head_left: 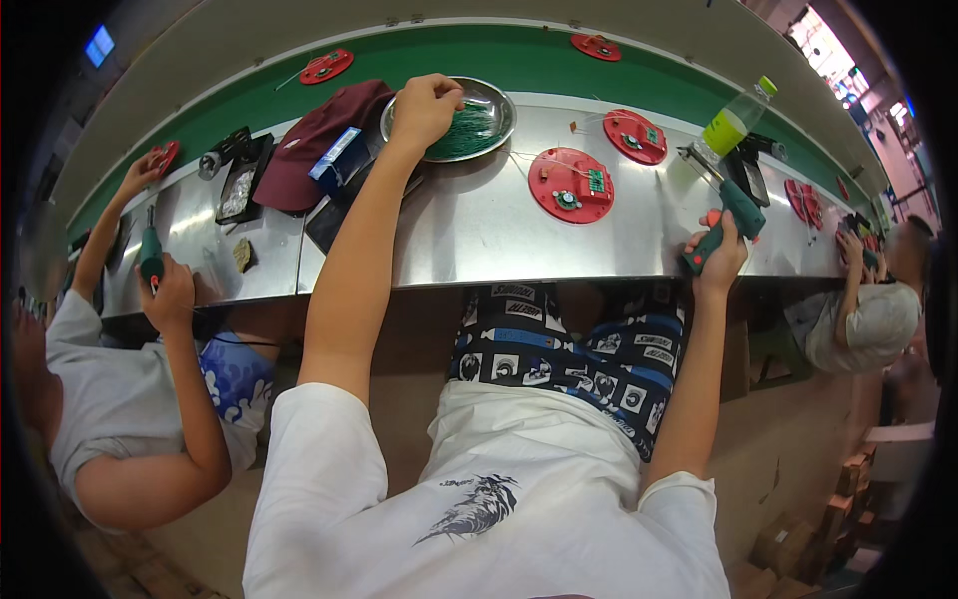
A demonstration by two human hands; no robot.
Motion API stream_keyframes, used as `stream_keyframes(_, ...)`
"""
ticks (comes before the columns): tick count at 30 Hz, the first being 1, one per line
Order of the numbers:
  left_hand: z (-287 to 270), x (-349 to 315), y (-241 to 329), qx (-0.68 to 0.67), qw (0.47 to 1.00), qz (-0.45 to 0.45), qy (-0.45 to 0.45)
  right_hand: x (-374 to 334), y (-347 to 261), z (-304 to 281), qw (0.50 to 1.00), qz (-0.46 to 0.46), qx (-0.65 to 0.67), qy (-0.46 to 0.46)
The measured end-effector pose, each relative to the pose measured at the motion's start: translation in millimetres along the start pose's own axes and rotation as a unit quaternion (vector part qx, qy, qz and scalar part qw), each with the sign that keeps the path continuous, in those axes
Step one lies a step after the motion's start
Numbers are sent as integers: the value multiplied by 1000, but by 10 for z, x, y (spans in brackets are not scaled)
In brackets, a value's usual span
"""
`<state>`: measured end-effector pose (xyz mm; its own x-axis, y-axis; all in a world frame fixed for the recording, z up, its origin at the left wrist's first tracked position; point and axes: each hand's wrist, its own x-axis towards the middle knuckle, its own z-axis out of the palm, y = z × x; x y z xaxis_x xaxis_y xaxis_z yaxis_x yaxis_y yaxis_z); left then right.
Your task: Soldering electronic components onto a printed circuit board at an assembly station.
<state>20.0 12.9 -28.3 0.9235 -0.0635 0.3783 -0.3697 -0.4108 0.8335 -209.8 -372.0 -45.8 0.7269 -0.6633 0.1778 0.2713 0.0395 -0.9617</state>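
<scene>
1. Bare steel worktop (469, 225) lies open between the left hand (424, 105) and the right hand (720, 255).
2. A red round part (571, 185) sits in that gap; a second one (635, 136) lies just behind.
3. Left of the metal bowl (496, 108), a maroon cap (314, 140) and blue box (334, 158) crowd the surface.
4. A green bottle (736, 120) stands beyond the electric screwdriver (723, 215).
5. Co-workers (130, 399) flank both sides.

The scene is bright and evenly lit, with daylight from a window (833, 50) at the upper right, which is overexposed. The steel worktable (479, 225) shows soft glare and faint reflections, and shadows are dark under its edge. Straight edges bend strongly, the corners are black, and the rim is slightly blurred.
</scene>
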Motion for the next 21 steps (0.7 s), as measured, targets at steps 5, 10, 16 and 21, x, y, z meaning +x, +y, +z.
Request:
stream_keyframes(5,-49,-49,125,86,996,6,34,4,-11,-10,1000,-5,14,5)
stream_keyframes(10,-162,21,18,49,998,26,25,-21,-20,22,1000,-2,17,4)
stream_keyframes(16,-159,-31,138,130,990,53,3,-34,-39,6,1000,-1,17,5)
stream_keyframes(21,-120,-17,108,135,988,72,-4,-23,-54,23,1000,-1,25,4)
